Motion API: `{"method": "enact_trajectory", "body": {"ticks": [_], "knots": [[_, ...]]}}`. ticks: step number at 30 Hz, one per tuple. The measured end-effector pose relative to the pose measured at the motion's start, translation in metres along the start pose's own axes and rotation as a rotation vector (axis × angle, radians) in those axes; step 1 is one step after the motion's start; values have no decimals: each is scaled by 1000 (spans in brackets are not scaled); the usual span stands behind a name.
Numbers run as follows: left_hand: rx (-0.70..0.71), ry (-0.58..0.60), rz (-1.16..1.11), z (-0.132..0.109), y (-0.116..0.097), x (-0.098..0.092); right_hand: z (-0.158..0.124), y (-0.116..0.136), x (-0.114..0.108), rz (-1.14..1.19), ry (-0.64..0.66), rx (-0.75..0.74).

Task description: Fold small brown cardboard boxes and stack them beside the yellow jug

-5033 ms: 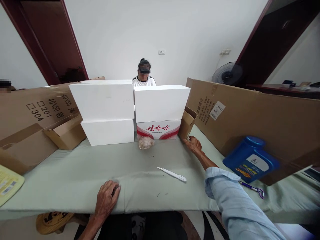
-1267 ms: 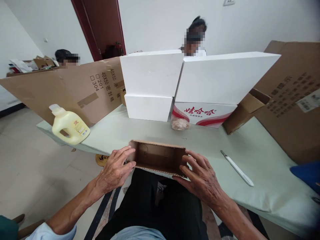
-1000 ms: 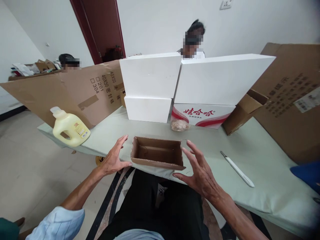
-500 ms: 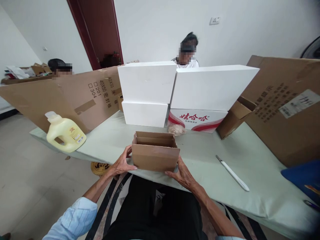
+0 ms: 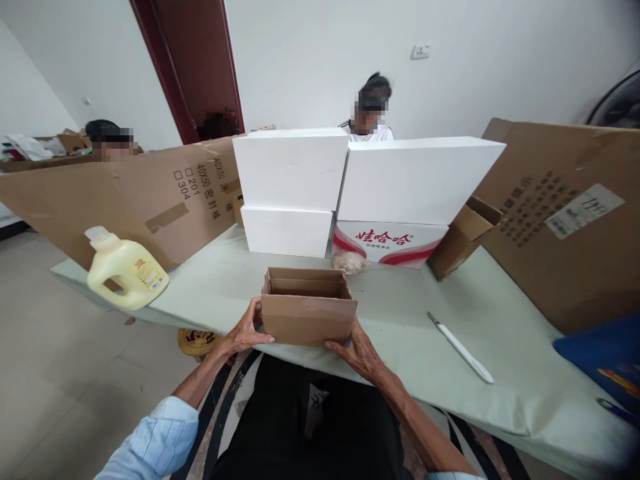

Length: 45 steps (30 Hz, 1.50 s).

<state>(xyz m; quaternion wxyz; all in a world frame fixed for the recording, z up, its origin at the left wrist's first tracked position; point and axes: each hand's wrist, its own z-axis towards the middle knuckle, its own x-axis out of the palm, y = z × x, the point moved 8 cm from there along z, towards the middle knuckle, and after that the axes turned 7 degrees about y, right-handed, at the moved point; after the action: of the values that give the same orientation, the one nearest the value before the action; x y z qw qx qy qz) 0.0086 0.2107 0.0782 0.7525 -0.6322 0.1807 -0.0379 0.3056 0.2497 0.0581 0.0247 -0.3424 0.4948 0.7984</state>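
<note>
A small brown cardboard box (image 5: 307,321) with its top open stands at the near edge of the table, directly before me. My left hand (image 5: 249,328) grips its left end, thumb along the lower front and fingers behind the side. At the opposite end my right hand (image 5: 359,348) holds the box the same way, its thumb on the lower front corner. The inside of the box is shadowed, and I cannot make out anything in it. Behind the box lies a crumpled clear plastic bundle (image 5: 350,262). A white-handled scalpel (image 5: 461,348) rests to the right of my right hand.
White boxes (image 5: 290,170) are stacked at the back, above a red-and-white carton (image 5: 393,243). Large cardboard sheets (image 5: 165,193) flank both sides. A yellow detergent jug (image 5: 127,270) stands left, a blue object (image 5: 595,357) right. Two people are beyond the table; a stool (image 5: 197,341) is below.
The view has shifted slightly, so the scene sits a little further left and lower. Both hands keep their hold on the cardboard box, which stays in about the same place.
</note>
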Motion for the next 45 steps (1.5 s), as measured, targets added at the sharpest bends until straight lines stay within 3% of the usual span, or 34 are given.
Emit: {"method": "enact_trajectory", "body": {"ticks": [5, 13, 21, 28, 34, 45], "knots": [[2, 1, -1, -2, -6, 2, -1, 4, -4, 18, -7, 16], [-33, -14, 39, -21, -22, 0, -15, 38, -19, 54, 45, 16], [-86, 103, 108, -48, -27, 11, -25, 48, -18, 144, 88, 29], [-58, 24, 306, -58, -26, 11, -23, 60, -18, 202, 111, 27], [-28, -27, 330, -61, -30, 14, -25, 59, -18, 230, 130, 53], [-99, -40, 291, -68, -72, 11, -49, 68, -28, 135, 122, 95]]}}
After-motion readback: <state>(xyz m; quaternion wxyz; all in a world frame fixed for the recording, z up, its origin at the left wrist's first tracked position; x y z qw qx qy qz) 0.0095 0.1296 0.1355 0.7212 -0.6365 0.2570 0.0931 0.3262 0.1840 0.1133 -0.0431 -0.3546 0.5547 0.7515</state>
